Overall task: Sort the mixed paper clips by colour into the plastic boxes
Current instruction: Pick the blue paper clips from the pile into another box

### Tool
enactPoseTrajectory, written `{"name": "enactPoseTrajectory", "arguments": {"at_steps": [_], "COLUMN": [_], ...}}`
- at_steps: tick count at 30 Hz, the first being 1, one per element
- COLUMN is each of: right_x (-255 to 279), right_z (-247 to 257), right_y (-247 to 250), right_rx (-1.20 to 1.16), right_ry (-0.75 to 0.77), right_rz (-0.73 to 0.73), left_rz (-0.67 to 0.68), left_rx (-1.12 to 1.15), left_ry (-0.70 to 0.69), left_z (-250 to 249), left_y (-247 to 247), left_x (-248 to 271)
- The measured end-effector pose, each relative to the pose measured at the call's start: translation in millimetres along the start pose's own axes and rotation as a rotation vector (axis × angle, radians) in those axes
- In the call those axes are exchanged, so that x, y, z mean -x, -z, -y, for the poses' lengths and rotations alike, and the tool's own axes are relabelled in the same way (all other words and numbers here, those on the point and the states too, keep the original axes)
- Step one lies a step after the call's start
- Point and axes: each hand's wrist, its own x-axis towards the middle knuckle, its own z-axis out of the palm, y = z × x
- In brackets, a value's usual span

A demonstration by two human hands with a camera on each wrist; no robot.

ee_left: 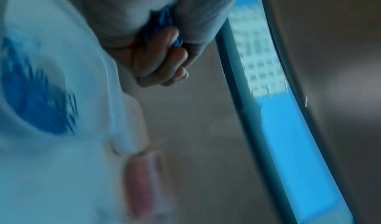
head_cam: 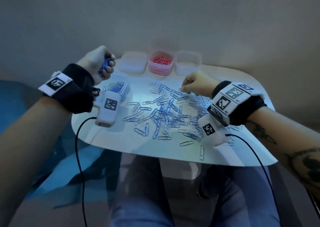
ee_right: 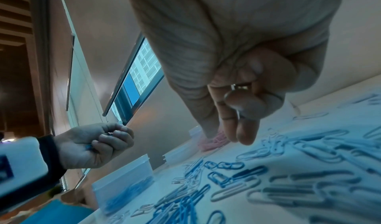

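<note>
Blue and white paper clips (head_cam: 166,112) lie mixed in the middle of the white table (head_cam: 107,136). My left hand (head_cam: 109,65) grips a bunch of blue clips (head_cam: 104,65) in its curled fingers, held above a clear box of blue clips (head_cam: 121,87). The left wrist view shows that fist (ee_left: 164,56) with blue clips (ee_left: 166,19) poking out. My right hand (head_cam: 183,88) hovers low over the pile's far right. Its curled fingers (ee_right: 245,103) hold a white clip (ee_right: 234,87), with thumb and forefinger pointing down at the table.
Along the far edge stand a clear box with its lid on (head_cam: 133,62), a box of pink clips (head_cam: 161,62) and an empty clear box (head_cam: 187,64). Cables hang from both wrist cameras over the near edge. A single white clip (head_cam: 201,151) lies near that edge.
</note>
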Motion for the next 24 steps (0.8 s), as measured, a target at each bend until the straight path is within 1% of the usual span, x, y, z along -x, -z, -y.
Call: {"name": "enactPoseTrajectory", "arguments": {"at_steps": [2,5,8,11,15,16,18,21,24], "right_x": [-1.5,-4.1,-9.0,-14.3,-18.0,-18.1,-18.5,-18.1,-18.5], "right_z": [0.8,5.2,11.5,14.3,14.3,14.4,14.4,14.8,16.4], "right_y": [-1.2,-3.2,-7.9,-14.2,-15.9,-15.3,-15.7,-18.8,-20.1], "right_rx": [0.003,0.028,0.09,0.208,0.323,0.326,0.332,0.335,0.327], "right_ry": [-0.008,0.005,0.023,0.027,-0.008,-0.015,-0.021,-0.026,-0.038], "right_rz": [0.008,-0.001,-0.003,0.007,-0.003,-0.003,0.007,0.01,0.029], "left_rz": [-0.03,-0.073,-0.078,-0.066,0.025,0.04,0.026,0.001,0.034], "left_rx": [-0.169,-0.499,-0.819,-0.989,-1.22,-1.251,-1.249,-1.073,-0.873], "left_ry": [-0.011,-0.054,-0.093,-0.113,-0.105,-0.105,-0.135,-0.144,-0.132], "left_z": [0.5,6.5,5.6,6.7,11.1,12.4,15.1,15.7,12.1], "left_y": [-11.3,-18.3,-18.4,-16.8,-19.0,-20.5,-21.7,-16.1,-5.0], "left_x": [1.5,5.7,10.3,10.5,14.0,16.1,16.5,15.7,16.5]}}
